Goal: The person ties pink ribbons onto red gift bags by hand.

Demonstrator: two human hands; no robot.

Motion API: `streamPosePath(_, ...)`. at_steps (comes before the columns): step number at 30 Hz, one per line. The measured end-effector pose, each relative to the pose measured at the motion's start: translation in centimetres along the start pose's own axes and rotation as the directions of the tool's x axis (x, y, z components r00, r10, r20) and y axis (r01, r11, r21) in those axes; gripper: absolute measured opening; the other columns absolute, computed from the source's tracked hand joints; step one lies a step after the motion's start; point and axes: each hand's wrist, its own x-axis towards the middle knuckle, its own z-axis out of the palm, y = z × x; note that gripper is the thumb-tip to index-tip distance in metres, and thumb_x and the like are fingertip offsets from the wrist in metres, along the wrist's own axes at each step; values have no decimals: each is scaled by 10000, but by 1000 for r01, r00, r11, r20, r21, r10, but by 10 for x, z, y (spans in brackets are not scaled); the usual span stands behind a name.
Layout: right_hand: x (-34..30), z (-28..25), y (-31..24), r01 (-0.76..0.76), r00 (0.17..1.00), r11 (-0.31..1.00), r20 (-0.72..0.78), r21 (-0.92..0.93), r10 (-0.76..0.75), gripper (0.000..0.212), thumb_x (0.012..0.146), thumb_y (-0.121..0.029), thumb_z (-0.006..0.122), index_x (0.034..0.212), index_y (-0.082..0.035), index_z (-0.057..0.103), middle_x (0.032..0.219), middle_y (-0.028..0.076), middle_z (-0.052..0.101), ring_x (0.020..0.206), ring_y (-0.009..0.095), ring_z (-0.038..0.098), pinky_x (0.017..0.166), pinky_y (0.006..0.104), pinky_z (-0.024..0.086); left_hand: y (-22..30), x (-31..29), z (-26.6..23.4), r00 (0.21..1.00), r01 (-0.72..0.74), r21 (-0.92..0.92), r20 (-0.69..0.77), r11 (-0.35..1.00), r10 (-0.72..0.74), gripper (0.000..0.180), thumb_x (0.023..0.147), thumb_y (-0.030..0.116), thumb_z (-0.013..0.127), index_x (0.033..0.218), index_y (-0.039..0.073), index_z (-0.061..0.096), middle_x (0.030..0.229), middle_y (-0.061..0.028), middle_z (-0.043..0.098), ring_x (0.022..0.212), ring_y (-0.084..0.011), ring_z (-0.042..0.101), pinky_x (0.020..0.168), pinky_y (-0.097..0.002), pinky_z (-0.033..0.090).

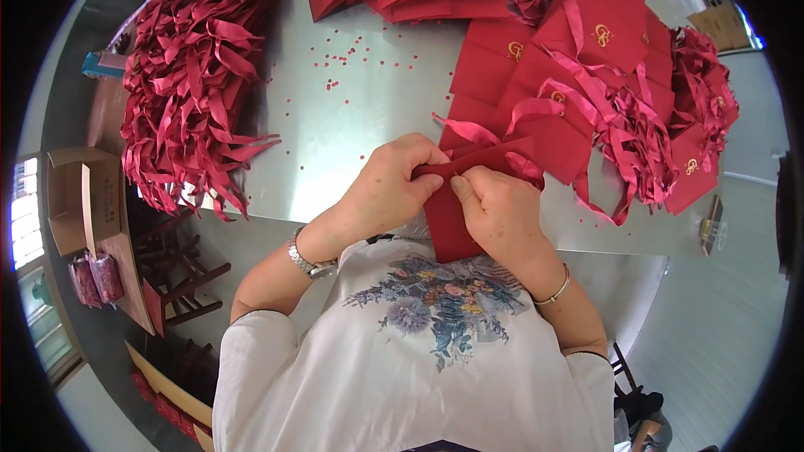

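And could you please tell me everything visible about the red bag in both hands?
The red bag looks like matte paper with straight edges; no emblem shows on its visible face. The left hand and right hand pinch its upper part, partly covering it. Its lower end reaches past the table towards the white shirt; whether they touch is unclear.

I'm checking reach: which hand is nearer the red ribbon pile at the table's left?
Left. The left hand is to the right of the red ribbon pile, apart from it; the right hand is farther right, beyond the left.
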Motion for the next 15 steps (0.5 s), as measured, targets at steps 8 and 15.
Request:
streamPosePath(8, 6, 7, -4, 209, 977, 899, 111, -384, -180, 66, 737, -114, 576, 674, -104, 559, 607, 83, 612, 547, 228, 643, 460, 364, 486, -1, -5, 9, 966, -204, 244, -106, 948, 235, 128, 823, -63, 632, 948, -38, 624, 981, -87, 635, 841, -151, 616, 715, -286, 514)
streamPosePath(15, 11, 9, 7, 18, 992, 996, 129, -82, -7, 229, 859, -209, 610, 688, -63, 571, 624, 134, 618, 573, 306, 637, 487, 416, 484, -8, -1, 5, 996, 22, -15, -82, 1000, -23, 181, 826, -38, 616, 1007, -33, 626, 937, -172, 655, 832, -290, 651, 739, -345, 511)
